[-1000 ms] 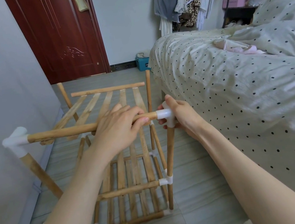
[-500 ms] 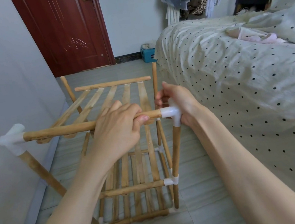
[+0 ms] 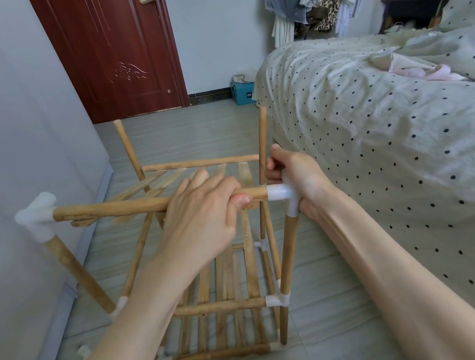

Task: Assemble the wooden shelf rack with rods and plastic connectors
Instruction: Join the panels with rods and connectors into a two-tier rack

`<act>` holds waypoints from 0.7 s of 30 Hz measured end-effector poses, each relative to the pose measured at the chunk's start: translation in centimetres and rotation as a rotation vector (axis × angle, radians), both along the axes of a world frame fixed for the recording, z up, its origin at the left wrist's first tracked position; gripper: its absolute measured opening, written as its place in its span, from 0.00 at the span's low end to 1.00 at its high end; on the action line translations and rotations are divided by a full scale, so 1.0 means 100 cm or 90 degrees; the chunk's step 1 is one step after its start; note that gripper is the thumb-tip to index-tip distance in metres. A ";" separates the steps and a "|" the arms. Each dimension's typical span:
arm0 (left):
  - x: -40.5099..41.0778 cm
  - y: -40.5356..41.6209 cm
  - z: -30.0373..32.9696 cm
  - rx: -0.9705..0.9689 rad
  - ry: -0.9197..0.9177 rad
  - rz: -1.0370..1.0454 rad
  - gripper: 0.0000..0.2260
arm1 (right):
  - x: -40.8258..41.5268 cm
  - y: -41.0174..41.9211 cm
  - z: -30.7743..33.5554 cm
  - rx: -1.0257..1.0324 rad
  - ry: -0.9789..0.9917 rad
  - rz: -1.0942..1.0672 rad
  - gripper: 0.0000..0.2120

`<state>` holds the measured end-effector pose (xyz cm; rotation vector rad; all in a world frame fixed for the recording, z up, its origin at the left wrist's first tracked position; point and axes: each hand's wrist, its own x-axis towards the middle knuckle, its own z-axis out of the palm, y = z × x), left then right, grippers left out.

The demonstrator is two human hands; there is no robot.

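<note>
Two bare hands on one wooden shelf rack (image 3: 213,274), standing on grey floor (image 3: 328,335) beside bed (image 3: 392,142).

Top front rod (image 3: 112,210): horizontal, left end in white corner connector (image 3: 37,218) at 9 o'clock of the left hand (image 3: 202,218), which is curled around the rod with thumb beneath. Right-end white elbow connector (image 3: 282,194): touching, at 3 o'clock of that hand; right hand (image 3: 300,177) wrapped behind it, fingers closed. Front right upright (image 3: 287,261) drops from the elbow toward 6 o'clock. Slatted tiers lie below and beyond both hands.
</note>
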<state>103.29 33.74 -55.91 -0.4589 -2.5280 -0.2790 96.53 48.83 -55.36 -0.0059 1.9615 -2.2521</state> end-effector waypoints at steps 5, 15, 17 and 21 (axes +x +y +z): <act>0.005 -0.015 -0.004 0.054 0.009 -0.037 0.13 | 0.009 -0.008 0.003 -0.083 -0.023 -0.005 0.19; 0.021 -0.125 -0.007 0.206 0.193 0.408 0.16 | 0.015 -0.015 -0.009 0.074 0.035 -0.168 0.11; 0.023 -0.142 -0.010 0.417 0.124 0.407 0.19 | 0.014 -0.016 -0.009 0.083 0.069 -0.206 0.12; 0.027 -0.160 -0.012 0.876 -0.022 0.277 0.17 | 0.003 -0.002 -0.005 0.114 0.103 -0.236 0.13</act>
